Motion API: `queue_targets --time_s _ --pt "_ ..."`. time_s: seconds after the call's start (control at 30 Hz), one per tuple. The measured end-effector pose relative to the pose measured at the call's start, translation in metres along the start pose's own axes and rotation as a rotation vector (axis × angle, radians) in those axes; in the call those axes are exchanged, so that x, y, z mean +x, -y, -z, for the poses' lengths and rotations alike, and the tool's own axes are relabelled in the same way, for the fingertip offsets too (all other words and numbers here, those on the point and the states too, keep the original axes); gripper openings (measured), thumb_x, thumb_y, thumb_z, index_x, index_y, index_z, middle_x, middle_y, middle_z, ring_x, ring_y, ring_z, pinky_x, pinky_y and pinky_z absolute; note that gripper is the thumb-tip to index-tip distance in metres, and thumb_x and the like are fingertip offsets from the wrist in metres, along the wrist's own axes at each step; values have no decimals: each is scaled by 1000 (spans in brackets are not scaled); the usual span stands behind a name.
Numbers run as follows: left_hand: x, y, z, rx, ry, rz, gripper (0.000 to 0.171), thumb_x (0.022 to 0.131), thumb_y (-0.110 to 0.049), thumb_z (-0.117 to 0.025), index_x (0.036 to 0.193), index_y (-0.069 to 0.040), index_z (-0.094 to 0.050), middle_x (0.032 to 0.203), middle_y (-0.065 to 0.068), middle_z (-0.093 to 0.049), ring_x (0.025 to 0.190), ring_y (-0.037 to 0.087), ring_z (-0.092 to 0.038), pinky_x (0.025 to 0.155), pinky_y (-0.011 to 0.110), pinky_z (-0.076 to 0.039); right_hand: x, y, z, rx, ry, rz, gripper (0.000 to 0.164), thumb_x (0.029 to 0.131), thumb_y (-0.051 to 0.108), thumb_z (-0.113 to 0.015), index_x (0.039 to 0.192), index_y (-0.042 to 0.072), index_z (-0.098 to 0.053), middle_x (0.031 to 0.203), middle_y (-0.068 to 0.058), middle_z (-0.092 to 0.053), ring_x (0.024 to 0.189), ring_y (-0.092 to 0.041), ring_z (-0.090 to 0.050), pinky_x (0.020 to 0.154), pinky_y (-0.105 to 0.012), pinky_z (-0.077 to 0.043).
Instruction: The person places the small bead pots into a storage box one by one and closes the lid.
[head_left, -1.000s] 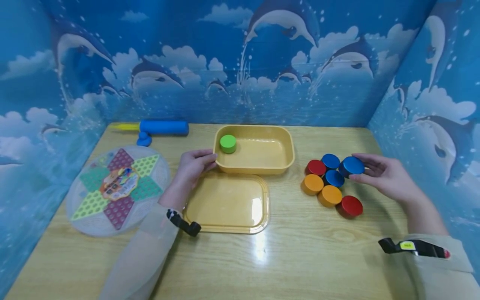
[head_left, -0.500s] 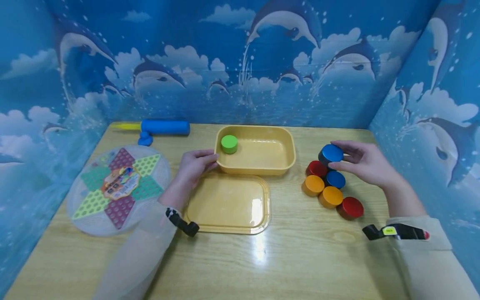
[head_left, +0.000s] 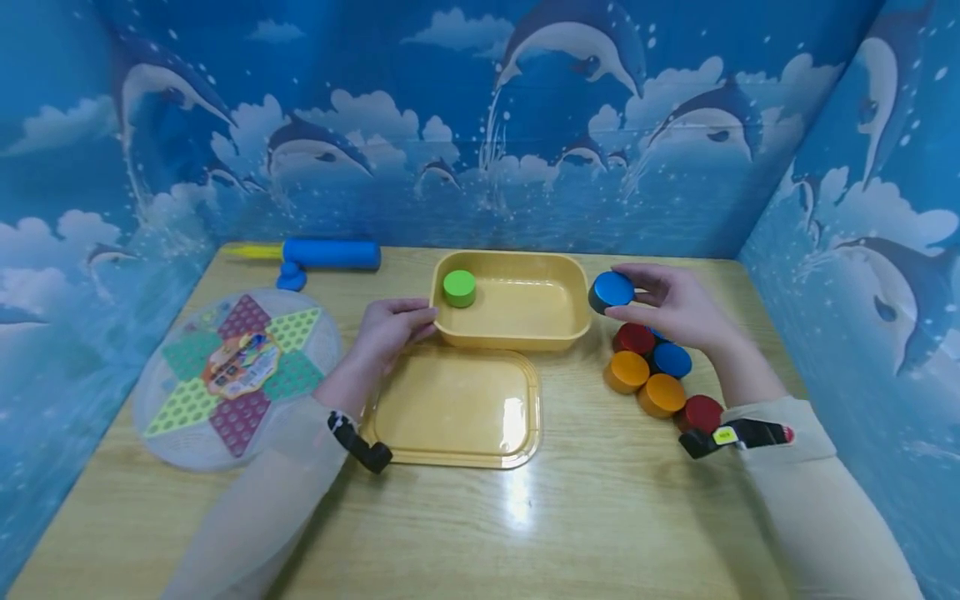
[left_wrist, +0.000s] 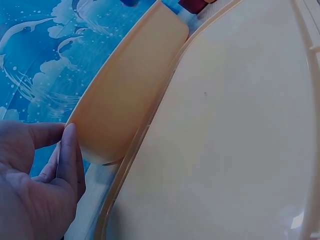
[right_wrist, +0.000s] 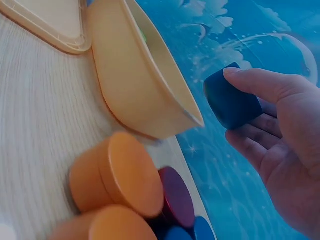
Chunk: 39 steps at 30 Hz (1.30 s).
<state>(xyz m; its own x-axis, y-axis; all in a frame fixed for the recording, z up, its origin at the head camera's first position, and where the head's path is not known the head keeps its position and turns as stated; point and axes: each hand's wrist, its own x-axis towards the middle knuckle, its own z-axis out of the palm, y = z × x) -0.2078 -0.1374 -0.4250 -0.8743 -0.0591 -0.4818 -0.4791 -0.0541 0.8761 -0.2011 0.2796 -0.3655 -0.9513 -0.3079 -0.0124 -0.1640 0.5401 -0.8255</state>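
Between thumb and fingers, my right hand [head_left: 670, 304] holds a blue round block [head_left: 612, 291] just right of the yellow box [head_left: 517, 341]. The right wrist view shows this blue block [right_wrist: 232, 97] raised beside the box's rim, the thumb on its upper edge. My left hand [head_left: 392, 333] pinches the left end of the box's rim; in the left wrist view its thumb and fingertips meet at the box corner [left_wrist: 100, 135]. Inside the box, at its left end, sits a green round block [head_left: 460, 287].
Several red, orange and blue round blocks [head_left: 662, 395] cluster on the right of the wooden table [head_left: 600, 517]. A flat yellow lid [head_left: 457, 408] lies before the box. To the left are a round star-patterned game board [head_left: 240, 375] and a blue pump [head_left: 330, 254] with a yellow end.
My right hand has carried the blue block leftward from the right-hand cluster to the box's right end. My left hand stays at the box's left rim.
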Motion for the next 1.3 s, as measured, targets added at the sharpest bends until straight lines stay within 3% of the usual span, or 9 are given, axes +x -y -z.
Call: queue_targets --time_s 0.13,0.2,0.77,1.3 --pt "0 0 1 -10 11 -1 37 101 -10 -75 137 -4 -68 133 13 -64 109 20 -73 88 26 -63 12 3 -10 12 33 29 68 95 28 -84 152 4 -55 152 -12 -55 134 -32 -59 111 -47 -50" --pt "1 0 2 -22 23 3 38 101 -8 -74 138 -3 -67 133 13 -64 110 21 -72 88 26 -63 18 4 -14 9 46 41 68 94 28 -85 152 5 -56 151 -10 -56 133 -31 -59 111 -48 -51" --pt "2 1 3 -46 60 -8 43 102 -7 -73 142 -1 -63 136 15 -63 113 22 -72 90 26 -63 71 33 -44 35 144 132 63 94 16 -85 149 1 -58 145 -15 -60 130 -32 -60 110 -52 -53" --pt "1 2 3 -61 66 -11 43 101 -6 -73 142 1 -63 136 15 -63 116 26 -71 91 26 -62 114 31 -80 -8 240 167 63 90 12 -87 145 -4 -59 135 -19 -66 125 -33 -63 106 -46 -57"
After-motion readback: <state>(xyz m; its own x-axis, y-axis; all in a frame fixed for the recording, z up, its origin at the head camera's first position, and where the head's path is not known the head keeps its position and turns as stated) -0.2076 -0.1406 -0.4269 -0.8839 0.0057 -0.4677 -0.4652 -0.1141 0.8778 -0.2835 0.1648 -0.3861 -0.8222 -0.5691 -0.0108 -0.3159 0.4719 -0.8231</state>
